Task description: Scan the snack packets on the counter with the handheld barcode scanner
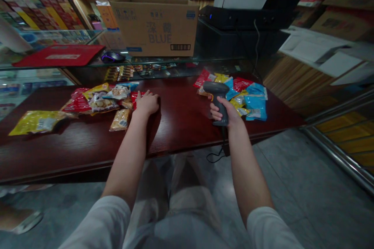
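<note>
From where I stand, the person's right hand (232,113) is wrapped round the grip of a dark grey scanner (216,87), holding it upright above the right part of the table (181,118). Its cable (216,160) hangs down past the near edge. The left hand (147,103) rests left of the table's middle, its fingers over a red packet (134,99); I can't tell whether they grip it or only touch it. Just beside that hand, on the near side, lies a small tan packet (120,120).

More bagged snacks (101,99) are heaped between there and the table's left end, where a yellow packet (37,122) lies flat. Another pile, with a light blue packet (255,106) at its right side, sits near the far right corner, behind the scanner. Beyond the far edge, a brown carton (157,31) stands on a glass case (181,61).
</note>
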Motion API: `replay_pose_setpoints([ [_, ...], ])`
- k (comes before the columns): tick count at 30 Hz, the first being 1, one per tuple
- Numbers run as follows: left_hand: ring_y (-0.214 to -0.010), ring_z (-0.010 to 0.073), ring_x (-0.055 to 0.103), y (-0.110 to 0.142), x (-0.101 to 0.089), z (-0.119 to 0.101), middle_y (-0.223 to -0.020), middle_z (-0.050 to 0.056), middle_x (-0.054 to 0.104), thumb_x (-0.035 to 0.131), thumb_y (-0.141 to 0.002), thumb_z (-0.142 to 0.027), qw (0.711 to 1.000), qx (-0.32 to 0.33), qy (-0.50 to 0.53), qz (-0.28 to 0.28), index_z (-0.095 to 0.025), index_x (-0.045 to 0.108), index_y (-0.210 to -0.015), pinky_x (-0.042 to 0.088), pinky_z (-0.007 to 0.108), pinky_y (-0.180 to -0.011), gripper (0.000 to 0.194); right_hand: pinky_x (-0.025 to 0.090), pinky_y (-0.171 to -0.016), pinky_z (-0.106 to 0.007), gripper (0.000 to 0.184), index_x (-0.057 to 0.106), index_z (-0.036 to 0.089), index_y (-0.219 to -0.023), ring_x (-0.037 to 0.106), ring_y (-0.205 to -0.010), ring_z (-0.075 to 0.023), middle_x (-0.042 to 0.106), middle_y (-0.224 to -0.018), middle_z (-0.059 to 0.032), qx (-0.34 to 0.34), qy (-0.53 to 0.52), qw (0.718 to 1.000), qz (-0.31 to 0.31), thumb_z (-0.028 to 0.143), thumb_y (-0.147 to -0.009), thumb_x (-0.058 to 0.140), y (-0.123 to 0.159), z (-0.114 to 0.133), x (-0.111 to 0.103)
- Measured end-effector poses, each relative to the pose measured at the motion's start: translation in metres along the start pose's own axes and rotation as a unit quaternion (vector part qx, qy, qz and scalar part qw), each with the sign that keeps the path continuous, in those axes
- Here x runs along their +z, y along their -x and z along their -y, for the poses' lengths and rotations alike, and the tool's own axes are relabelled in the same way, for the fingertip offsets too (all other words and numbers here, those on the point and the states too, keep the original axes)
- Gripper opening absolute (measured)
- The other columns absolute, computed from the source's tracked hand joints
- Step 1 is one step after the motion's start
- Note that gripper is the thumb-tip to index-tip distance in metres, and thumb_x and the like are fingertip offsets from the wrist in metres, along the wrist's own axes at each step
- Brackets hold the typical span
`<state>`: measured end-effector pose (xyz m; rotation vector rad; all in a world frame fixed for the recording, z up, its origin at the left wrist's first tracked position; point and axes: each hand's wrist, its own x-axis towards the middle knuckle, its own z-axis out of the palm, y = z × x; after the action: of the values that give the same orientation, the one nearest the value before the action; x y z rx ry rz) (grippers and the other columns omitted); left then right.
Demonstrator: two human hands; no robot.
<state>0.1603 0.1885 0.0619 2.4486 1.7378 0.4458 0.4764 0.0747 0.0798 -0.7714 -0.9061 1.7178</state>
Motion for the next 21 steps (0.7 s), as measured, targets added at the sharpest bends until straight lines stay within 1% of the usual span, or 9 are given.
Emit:
replay_pose_setpoints([
  [3,-0.147,0.0423,0.036,0.006,-0.003,-0.013,-0.132,0.014,0.067,0.054,-0.075,-0.013,0.999,0.028,0.018,-0.027,-0.026,0.074,-0.112,-0.004,0.076,-0.116,0.044,0.021,-0.032,-0.015,0.029,0.051,0.023,-0.100,0.022,-0.036,-0.0038,0.039,-0.058,0.0107,-0.024,-0.019,1.000,-0.007,0.042,-0.085,0.068,0.012,0.010,-0.021],
  [6,-0.150,0.0386,0.031,0.006,-0.003,-0.042,-0.133,0.013,0.064,0.053,-0.079,-0.013,0.989,0.108,0.067,-0.079,-0.027,0.073,-0.112,-0.013,0.068,-0.119,0.041,0.020,-0.031,-0.015,0.027,0.052,0.023,-0.098,0.018,-0.037,-0.0041,0.037,-0.058,0.0107,-0.057,-0.042,0.997,-0.014,0.042,-0.085,0.067,0.016,0.013,-0.030],
  [8,-0.143,0.0365,0.043,0.001,0.000,-0.068,-0.131,0.012,0.064,0.053,-0.082,-0.014,0.979,0.152,0.117,-0.063,-0.026,0.071,-0.116,-0.007,0.064,-0.123,0.040,0.021,-0.031,-0.015,0.026,0.053,0.023,-0.097,0.017,-0.037,-0.0043,0.037,-0.058,0.0104,-0.061,-0.047,0.997,-0.019,0.042,-0.085,0.067,0.015,0.013,-0.030],
  [10,-0.132,0.0357,0.053,-0.009,0.007,-0.094,-0.132,0.014,0.063,0.053,-0.084,-0.015,0.972,0.173,0.160,-0.020,-0.023,0.068,-0.121,0.012,0.061,-0.124,0.041,0.022,-0.031,-0.015,0.026,0.053,0.022,-0.095,0.018,-0.038,-0.0040,0.038,-0.057,0.0102,-0.056,-0.047,0.997,-0.024,0.041,-0.083,0.068,0.014,0.012,-0.028],
  [12,-0.133,0.0373,0.051,-0.021,0.017,-0.120,-0.140,0.018,0.057,0.053,-0.084,-0.014,0.961,0.188,0.201,0.014,-0.018,0.064,-0.127,0.027,0.058,-0.119,0.045,0.023,-0.031,-0.015,0.026,0.053,0.022,-0.094,0.019,-0.038,-0.0039,0.038,-0.057,0.0102,-0.053,-0.050,0.997,-0.027,0.040,-0.083,0.068,0.014,0.012,-0.026],
  [15,-0.141,0.0403,0.042,-0.042,0.035,-0.149,-0.154,0.022,0.044,0.059,-0.081,-0.012,0.955,0.183,0.229,0.031,-0.012,0.053,-0.141,0.030,0.058,-0.117,0.060,0.024,-0.032,-0.015,0.024,0.053,0.022,-0.097,0.021,-0.037,-0.0045,0.037,-0.057,0.0102,-0.053,-0.051,0.997,-0.031,0.041,-0.087,0.063,0.014,0.010,-0.028],
  [17,-0.145,0.0389,0.037,-0.054,0.047,-0.162,-0.159,0.023,0.036,0.058,-0.082,-0.011,0.962,0.167,0.212,0.043,-0.010,0.042,-0.149,0.031,0.056,-0.118,0.069,0.025,-0.032,-0.015,0.023,0.052,0.022,-0.097,0.024,-0.036,-0.0047,0.037,-0.058,0.0100,-0.052,-0.048,0.997,-0.030,0.042,-0.089,0.061,0.014,0.009,-0.031],
  [19,-0.145,0.0362,0.037,-0.063,0.055,-0.167,-0.159,0.022,0.036,0.055,-0.084,-0.011,0.972,0.147,0.175,0.053,-0.009,0.034,-0.153,0.033,0.053,-0.117,0.072,0.026,-0.032,-0.015,0.024,0.053,0.022,-0.097,0.026,-0.036,-0.0045,0.038,-0.058,0.0101,-0.053,-0.050,0.997,-0.023,0.043,-0.089,0.062,0.014,0.007,-0.035],
  [21,-0.141,0.0344,0.042,-0.068,0.060,-0.167,-0.155,0.022,0.042,0.052,-0.087,-0.011,0.980,0.132,0.138,0.048,-0.009,0.033,-0.153,0.036,0.051,-0.115,0.069,0.027,-0.032,-0.014,0.027,0.053,0.022,-0.099,0.027,-0.036,-0.0043,0.039,-0.058,0.0103,-0.051,-0.051,0.997,-0.015,0.043,-0.088,0.064,0.014,0.006,-0.037],
])
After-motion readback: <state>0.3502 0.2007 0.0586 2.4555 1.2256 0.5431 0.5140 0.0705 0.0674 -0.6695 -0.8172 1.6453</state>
